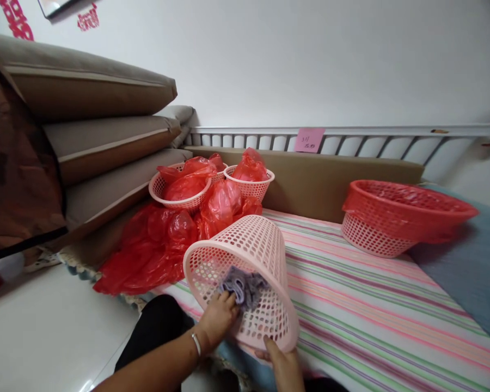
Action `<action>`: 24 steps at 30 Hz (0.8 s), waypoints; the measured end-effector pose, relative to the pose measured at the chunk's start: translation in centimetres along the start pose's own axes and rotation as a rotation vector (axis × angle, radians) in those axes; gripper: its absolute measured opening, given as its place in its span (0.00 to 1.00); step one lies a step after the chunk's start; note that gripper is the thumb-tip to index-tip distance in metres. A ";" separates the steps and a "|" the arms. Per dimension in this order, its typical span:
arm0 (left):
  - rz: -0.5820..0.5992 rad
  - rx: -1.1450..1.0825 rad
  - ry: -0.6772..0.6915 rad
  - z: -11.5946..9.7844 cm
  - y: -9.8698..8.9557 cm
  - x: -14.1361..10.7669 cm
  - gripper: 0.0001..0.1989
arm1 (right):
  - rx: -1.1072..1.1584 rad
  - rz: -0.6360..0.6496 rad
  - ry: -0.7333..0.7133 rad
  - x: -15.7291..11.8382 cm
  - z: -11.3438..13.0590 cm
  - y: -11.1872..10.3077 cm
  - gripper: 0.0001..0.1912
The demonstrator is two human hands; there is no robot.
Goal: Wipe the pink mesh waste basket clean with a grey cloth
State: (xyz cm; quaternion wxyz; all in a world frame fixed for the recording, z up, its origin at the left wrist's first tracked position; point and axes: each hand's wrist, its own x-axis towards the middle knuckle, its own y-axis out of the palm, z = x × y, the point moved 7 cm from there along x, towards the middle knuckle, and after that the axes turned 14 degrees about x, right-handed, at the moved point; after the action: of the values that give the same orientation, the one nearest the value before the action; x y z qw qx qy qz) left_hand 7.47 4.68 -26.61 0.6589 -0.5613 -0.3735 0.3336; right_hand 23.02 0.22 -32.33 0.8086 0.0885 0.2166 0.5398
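Observation:
A pale pink perforated plastic basket (258, 239) lies tilted on its side, its mouth facing me. My left hand (219, 316) reaches into the mouth with its fingers closed on a crumpled grey-purple cloth (245, 287), which rests against the basket's inner wall. With my right hand (281, 362) I grip the basket's rim at its lower right, thumb on the inside. A bangle (196, 344) circles my left wrist.
Behind are pink baskets holding red plastic bags (179, 190), with more red bags (159, 245) at left. A red-lined basket (375, 234) stands at right on the striped sheet (351, 288). Stacked cushions (106, 136) rise at left, and a pink note (309, 140) hangs on the white rail.

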 end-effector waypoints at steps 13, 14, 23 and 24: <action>0.028 -0.230 -0.133 -4.0 -1.6 2.5 0.29 | -0.301 0.035 -0.043 0.7 -0.4 0.9 0.23; 0.028 -0.248 -0.109 -4.7 -1.7 2.7 0.31 | -0.288 0.046 -0.045 0.7 -0.4 1.0 0.23; -0.018 -0.055 0.082 -0.2 -1.2 5.6 0.18 | -0.204 0.007 -0.055 -0.7 1.0 -0.1 0.29; -0.030 -0.032 0.040 1.0 -1.2 5.9 0.18 | -0.195 0.006 -0.078 -0.6 1.4 -0.1 0.29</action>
State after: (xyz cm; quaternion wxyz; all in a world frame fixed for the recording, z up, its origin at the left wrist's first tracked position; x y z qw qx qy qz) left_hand 9.56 10.10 -24.61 0.6623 -0.5725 -0.3740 0.3062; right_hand 23.60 -0.23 -30.99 0.8197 0.0309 0.1311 0.5567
